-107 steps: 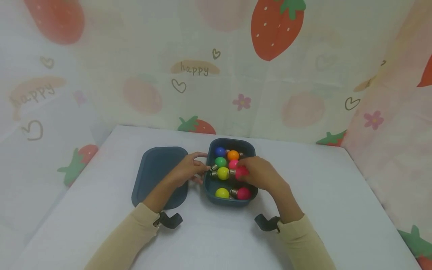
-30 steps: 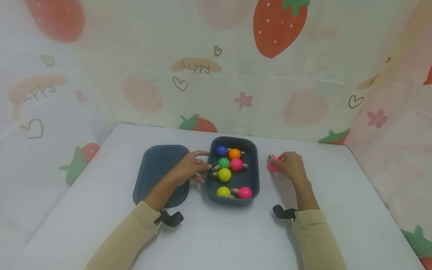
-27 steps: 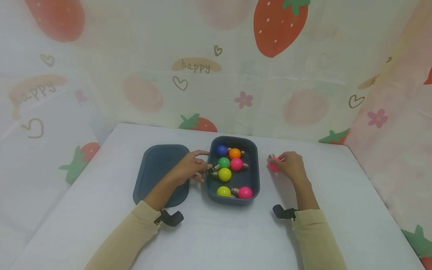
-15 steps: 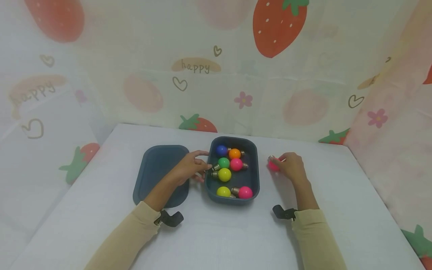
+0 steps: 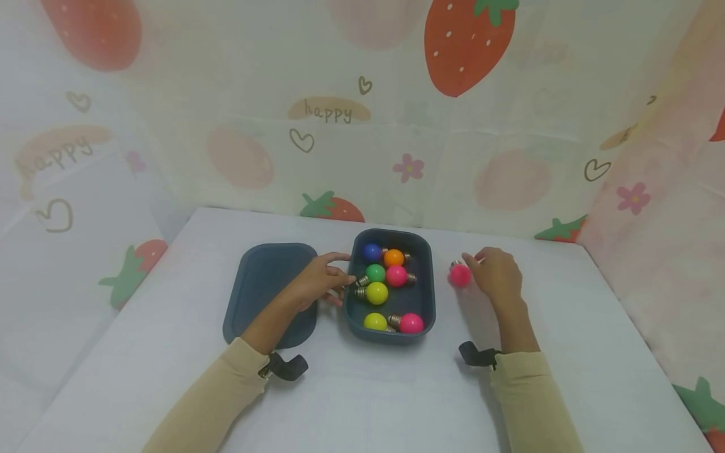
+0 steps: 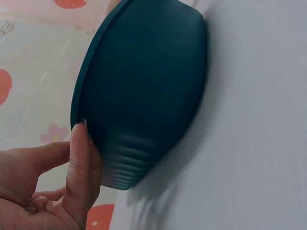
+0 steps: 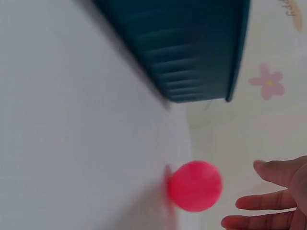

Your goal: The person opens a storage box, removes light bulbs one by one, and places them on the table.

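Observation:
A dark blue box (image 5: 391, 338) holds several coloured light bulbs. Blue (image 5: 372, 253), orange (image 5: 394, 257), green (image 5: 376, 273), yellow (image 5: 377, 293) and pink (image 5: 397, 276) bulbs show inside, among others. My left hand (image 5: 317, 282) holds the box's left side near the rim; in the left wrist view its fingertips (image 6: 80, 139) meet the rim. A pink light bulb (image 5: 460, 275) lies on the table right of the box, its metal base pointing away. Just right of that bulb is my right hand (image 5: 498, 277), fingers spread and apart from it in the right wrist view.
A dark blue lid (image 5: 266, 283) lies flat left of the box, partly under my left forearm. The white table (image 5: 368, 396) ends at a patterned cloth wall (image 5: 340, 163) behind. Black wrist mounts (image 5: 287, 367) stick out from both sleeves.
My right hand took a pink bulb from the box, set it on the table to the right, then let go and drew slightly right. The left hand has stayed at the box.

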A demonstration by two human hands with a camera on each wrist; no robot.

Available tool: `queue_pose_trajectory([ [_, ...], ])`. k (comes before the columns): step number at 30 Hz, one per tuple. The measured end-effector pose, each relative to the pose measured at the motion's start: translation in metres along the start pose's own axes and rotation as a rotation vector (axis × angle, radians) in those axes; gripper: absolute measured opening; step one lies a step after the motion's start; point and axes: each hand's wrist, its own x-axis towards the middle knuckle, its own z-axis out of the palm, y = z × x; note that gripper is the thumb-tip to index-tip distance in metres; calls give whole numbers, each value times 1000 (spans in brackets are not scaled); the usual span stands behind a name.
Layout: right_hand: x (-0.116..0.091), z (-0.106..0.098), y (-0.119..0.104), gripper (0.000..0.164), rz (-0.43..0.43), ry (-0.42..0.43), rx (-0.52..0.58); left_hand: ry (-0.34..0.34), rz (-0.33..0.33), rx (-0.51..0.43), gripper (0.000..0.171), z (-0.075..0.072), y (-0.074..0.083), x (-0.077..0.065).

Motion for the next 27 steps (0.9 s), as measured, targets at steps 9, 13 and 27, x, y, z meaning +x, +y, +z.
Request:
queue_pose_trajectory([
  [9,-11,-24,-27,43,-90,61,110,3,4,8,63,-2,0,0],
  [13,-16,-31,-41,40,-142,59,152,3,6,11,63,-2,1,0],
  [27,-32,-17,-81,42,-253,-19,117,-11,9,13,63,-2,-1,1],
])
